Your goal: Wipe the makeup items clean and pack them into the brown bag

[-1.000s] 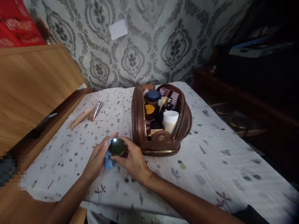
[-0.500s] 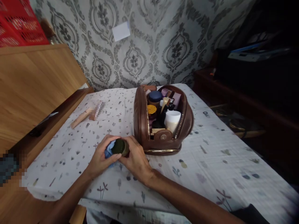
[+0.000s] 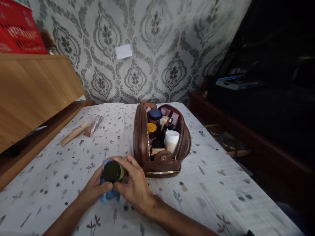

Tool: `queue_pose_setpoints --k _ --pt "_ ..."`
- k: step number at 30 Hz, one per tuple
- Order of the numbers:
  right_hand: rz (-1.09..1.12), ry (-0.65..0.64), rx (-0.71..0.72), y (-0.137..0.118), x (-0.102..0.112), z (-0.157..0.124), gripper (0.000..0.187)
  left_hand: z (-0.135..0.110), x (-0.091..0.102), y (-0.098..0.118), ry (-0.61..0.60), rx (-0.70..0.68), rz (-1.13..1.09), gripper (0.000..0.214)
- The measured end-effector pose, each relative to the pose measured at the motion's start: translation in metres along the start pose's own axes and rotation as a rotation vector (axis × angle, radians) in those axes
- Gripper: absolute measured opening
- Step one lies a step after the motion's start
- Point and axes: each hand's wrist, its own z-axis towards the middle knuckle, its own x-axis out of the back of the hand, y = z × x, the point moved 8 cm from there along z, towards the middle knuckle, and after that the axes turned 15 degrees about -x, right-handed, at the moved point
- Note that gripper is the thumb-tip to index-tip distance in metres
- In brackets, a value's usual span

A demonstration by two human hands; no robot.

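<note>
In front of the bag I hold a small jar (image 3: 112, 171) with a dark green lid, tilted so that the lid faces me. My right hand (image 3: 136, 186) wraps round the jar from the right. From the other side my left hand (image 3: 96, 185) presses a crumpled blue cloth (image 3: 110, 196) against it, thumb near the lid. Part of the jar's body is hidden by fingers. Just beyond stands an unzipped brown toiletry bag (image 3: 161, 167), filled with several containers, among them a white-lidded jar (image 3: 171, 141), a yellow-lidded jar (image 3: 152, 128) and a blue-lidded jar (image 3: 155, 114).
A beige tube (image 3: 73, 133) and a partly blurred item (image 3: 93, 126) lie at the left on the patterned white cloth (image 3: 206, 196). Wooden furniture (image 3: 36, 85) with a red basket (image 3: 21, 31) borders the left. A dark cabinet (image 3: 246, 137) stands on the right.
The view has shifted, so the bag sits lower and further left in the picture. The jar has turned in my hands, showing more of its lid. Both hands keep hold.
</note>
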Motion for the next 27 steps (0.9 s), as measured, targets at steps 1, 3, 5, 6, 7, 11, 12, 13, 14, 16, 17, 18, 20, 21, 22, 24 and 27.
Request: queue_pose_setpoints --k 1,3,5,6,7,11,12,13,14,16,17,18,20,21,22,24,27 --pt "-0.021 0.004 0.02 -0.001 0.0 -0.001 0.053 -0.001 -0.001 -0.002 -0.018 0.023 -0.027 0.078" --pt "-0.102 0.019 0.045 -0.002 -0.001 -0.003 0.054 0.0 0.0 -0.001 -0.045 0.046 -0.015 0.073" --pt "-0.2 0.035 0.057 -0.001 -0.003 -0.005 0.057 0.003 0.002 0.004 -0.075 0.047 0.056 0.067" --pt "-0.244 0.039 0.061 -0.001 -0.005 -0.006 0.06 0.005 0.002 0.007 -0.092 0.044 0.094 0.064" --pt "-0.282 0.044 0.065 0.0 -0.006 -0.007 0.062 0.007 0.003 0.01 -0.11 0.039 0.127 0.062" --pt "-0.382 0.04 0.093 0.0 -0.009 -0.011 0.063 0.012 0.002 0.013 -0.169 0.049 0.189 0.065" --pt "-0.396 0.037 0.103 -0.002 -0.01 -0.011 0.062 0.012 0.003 0.012 -0.18 0.061 0.197 0.066" --pt "-0.405 0.034 0.117 -0.003 -0.01 -0.012 0.06 0.013 0.003 0.011 -0.188 0.075 0.205 0.067" --pt "-0.406 0.033 0.132 -0.005 -0.009 -0.012 0.058 0.013 0.003 0.01 -0.194 0.087 0.21 0.067" --pt "-0.385 0.032 0.166 -0.011 -0.007 -0.013 0.055 0.014 0.004 0.009 -0.198 0.106 0.212 0.065" --pt "-0.366 0.035 0.188 -0.014 -0.005 -0.014 0.054 0.015 0.004 0.01 -0.201 0.114 0.211 0.063" --pt "-0.346 0.04 0.212 -0.019 -0.003 -0.015 0.053 0.015 0.004 0.012 -0.206 0.118 0.21 0.061" --pt "-0.319 0.055 0.273 -0.03 0.002 -0.018 0.051 0.015 0.002 0.018 -0.216 0.117 0.202 0.057" --pt "-0.317 0.063 0.309 -0.037 0.006 -0.02 0.05 0.016 0.001 0.023 -0.216 0.107 0.192 0.056" --pt "-0.323 0.071 0.345 -0.045 0.009 -0.022 0.049 0.017 0.0 0.028 -0.213 0.086 0.175 0.056" --pt "-0.349 0.083 0.411 -0.061 0.018 -0.026 0.048 0.022 -0.003 0.042 -0.186 0.013 0.137 0.055" --pt "-0.386 0.097 0.461 -0.083 0.035 -0.027 0.046 0.033 -0.011 0.064 -0.136 -0.108 0.09 0.049"
